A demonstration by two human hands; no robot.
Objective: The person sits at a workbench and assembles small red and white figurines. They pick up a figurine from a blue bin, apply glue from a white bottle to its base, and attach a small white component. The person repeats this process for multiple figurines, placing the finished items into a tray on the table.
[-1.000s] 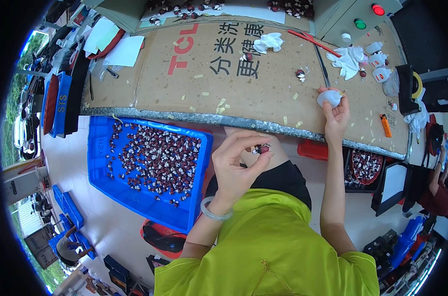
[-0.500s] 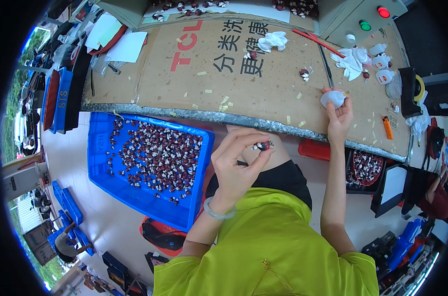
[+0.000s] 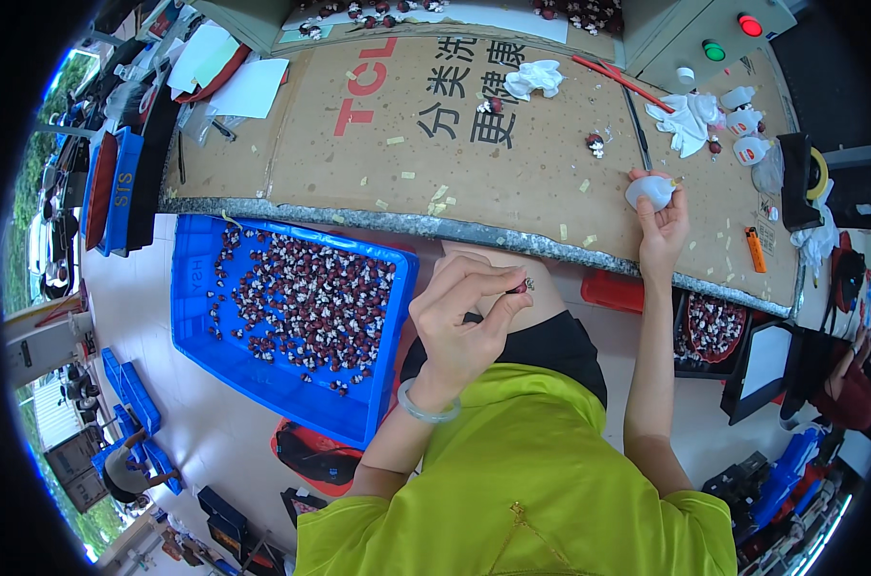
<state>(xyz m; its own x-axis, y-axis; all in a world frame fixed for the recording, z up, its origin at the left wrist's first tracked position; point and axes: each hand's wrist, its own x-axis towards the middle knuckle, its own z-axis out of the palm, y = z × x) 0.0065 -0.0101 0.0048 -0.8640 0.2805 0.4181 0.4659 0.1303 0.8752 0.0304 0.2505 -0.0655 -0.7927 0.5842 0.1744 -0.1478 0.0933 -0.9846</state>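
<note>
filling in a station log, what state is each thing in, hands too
left hand: pinched on a small figure
small figure: mostly hidden by fingers
right hand: closed around a white bottle
white bottle: tilted, tip toward the right
blue bin: open-topped, partly filled with figures
red indicator: appears lit
green indicator: appears lit
white cloth: crumpled on the bench

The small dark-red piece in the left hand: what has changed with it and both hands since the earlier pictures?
The piece has turned or slipped deeper into the left hand's fingers: less of it shows, and the white on its left side is hidden. Nothing was let go or newly grasped. The right hand still holds the white bottle; the blue tray stays put.
</note>
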